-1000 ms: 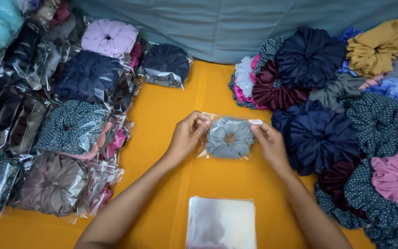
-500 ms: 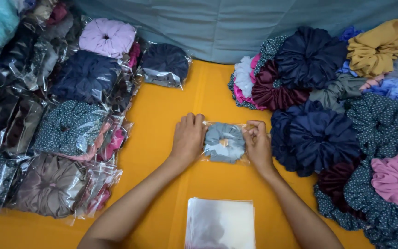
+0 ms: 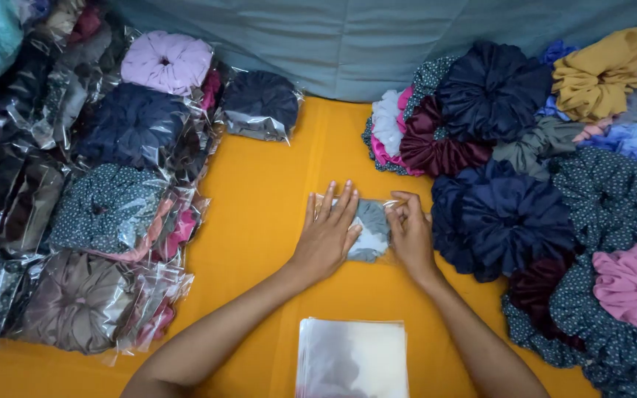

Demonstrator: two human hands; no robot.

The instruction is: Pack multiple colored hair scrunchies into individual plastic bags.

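A grey-blue scrunchie in a clear plastic bag (image 3: 371,230) lies on the orange table (image 3: 274,184) in the middle. My left hand (image 3: 328,234) lies flat on the bag's left half, fingers spread, pressing it down. My right hand (image 3: 410,233) is at the bag's right edge, fingers curled and pinching the plastic there. Most of the bag is hidden under both hands.
A stack of empty clear bags (image 3: 353,358) lies near the front edge. Bagged scrunchies (image 3: 105,210) are piled along the left side, one dark bagged one (image 3: 261,103) at the back. A heap of loose scrunchies (image 3: 525,214) in several colours fills the right.
The bagged scrunchie was held up between both hands; now it lies on the table. My left hand has flattened over it and my right hand has closed in on its right edge.
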